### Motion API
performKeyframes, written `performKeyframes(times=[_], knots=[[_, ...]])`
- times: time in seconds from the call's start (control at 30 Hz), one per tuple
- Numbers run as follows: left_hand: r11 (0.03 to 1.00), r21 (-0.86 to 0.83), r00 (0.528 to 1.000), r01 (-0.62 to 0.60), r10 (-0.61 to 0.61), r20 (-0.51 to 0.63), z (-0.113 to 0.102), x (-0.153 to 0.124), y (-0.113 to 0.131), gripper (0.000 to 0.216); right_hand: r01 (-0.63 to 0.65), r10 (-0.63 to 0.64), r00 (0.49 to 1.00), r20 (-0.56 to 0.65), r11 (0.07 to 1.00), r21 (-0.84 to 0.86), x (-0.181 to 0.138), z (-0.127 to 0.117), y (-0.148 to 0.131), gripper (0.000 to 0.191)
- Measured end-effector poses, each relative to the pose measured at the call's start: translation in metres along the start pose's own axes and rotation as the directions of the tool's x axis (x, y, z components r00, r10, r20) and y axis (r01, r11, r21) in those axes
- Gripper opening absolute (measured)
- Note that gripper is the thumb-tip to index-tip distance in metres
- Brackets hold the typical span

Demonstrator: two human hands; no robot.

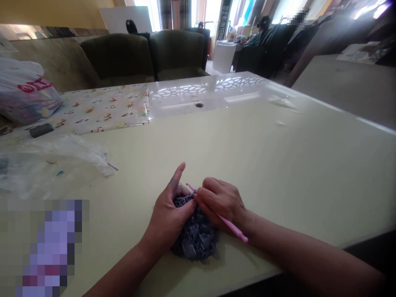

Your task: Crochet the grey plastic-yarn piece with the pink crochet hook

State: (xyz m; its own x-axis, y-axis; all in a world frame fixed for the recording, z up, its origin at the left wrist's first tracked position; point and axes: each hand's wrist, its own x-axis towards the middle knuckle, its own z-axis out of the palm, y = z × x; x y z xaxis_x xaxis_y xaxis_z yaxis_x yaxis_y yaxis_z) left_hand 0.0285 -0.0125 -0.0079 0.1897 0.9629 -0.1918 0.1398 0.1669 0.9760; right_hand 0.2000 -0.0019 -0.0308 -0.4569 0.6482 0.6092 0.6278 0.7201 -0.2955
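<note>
A dark blue-grey crocheted piece (195,237) rests on the pale yellow table (278,165) near its front edge. My left hand (169,214) grips the piece's upper edge, thumb and fingers closed on it, with the index finger stretched up. My right hand (221,203) is closed on a pink crochet hook (230,225); the hook's tip sits at the top of the piece between my two hands, and its handle sticks out past my right wrist.
Crumpled clear plastic (62,159) lies at the left. A white bag with red print (23,99) and a patterned cloth (102,109) sit at the far left. Beyond the table stand green armchairs (145,55). A pixelated patch covers the lower left corner.
</note>
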Motion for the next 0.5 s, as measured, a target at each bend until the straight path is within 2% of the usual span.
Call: performKeyframes(times=[0.07,0.13,0.23,0.3,0.4,0.5], knots=[[0.996,0.081,0.998,-0.039,0.043,-0.047,0.001,0.000,-0.003,0.082,-0.008,0.007,1.000,-0.007,0.997,-0.076,-0.001,0.002,-0.001,0.030],[0.999,0.028,0.999,-0.030,0.031,-0.015,-0.001,0.001,-0.002,0.086,0.008,-0.011,0.998,-0.067,0.999,-0.039,-0.002,0.004,-0.001,0.028],[0.975,-0.209,0.986,0.076,-0.043,0.160,-0.010,0.002,0.003,0.098,0.071,-0.049,0.985,-0.165,0.988,0.134,-0.005,0.003,0.001,0.023],[0.955,-0.265,0.964,0.133,-0.063,0.258,-0.015,0.003,0.007,0.104,0.108,-0.067,0.984,-0.166,0.962,0.251,-0.005,0.001,0.004,0.021],[0.985,-0.151,0.964,0.088,-0.047,0.260,-0.017,0.003,0.009,0.106,0.101,-0.082,0.994,-0.072,0.939,0.329,-0.003,-0.003,0.007,0.024],[0.999,-0.011,0.987,0.042,-0.040,0.158,-0.012,0.002,0.007,0.099,0.097,-0.099,0.995,-0.003,0.969,0.226,0.000,-0.003,0.008,0.031]])
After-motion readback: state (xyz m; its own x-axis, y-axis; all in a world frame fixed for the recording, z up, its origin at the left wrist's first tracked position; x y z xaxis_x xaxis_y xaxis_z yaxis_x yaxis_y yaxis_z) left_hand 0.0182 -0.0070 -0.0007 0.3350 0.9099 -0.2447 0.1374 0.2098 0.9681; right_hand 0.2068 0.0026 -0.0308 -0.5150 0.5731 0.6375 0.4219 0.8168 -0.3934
